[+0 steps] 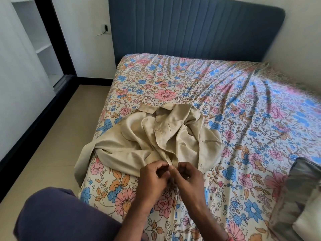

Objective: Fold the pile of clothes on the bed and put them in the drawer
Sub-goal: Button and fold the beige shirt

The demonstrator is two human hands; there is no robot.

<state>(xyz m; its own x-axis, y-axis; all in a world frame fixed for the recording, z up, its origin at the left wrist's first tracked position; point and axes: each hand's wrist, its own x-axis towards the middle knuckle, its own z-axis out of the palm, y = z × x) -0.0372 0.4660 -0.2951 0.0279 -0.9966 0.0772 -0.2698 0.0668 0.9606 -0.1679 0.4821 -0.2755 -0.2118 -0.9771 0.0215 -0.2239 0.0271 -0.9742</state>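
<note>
Head view: shirt [156,134] hem apparently in grip.

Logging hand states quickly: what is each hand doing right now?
Left hand: closed, fingers pinching the shirt at its near front edge.
Right hand: closed, fingers pinching the same edge beside it.

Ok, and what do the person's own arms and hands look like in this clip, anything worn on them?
Both forearms are bare, with no sleeves in view. The left hand and right hand wear no gloves, and no rings show. A thin red-orange band sits at the right wrist, cut off by the frame edge.
</note>
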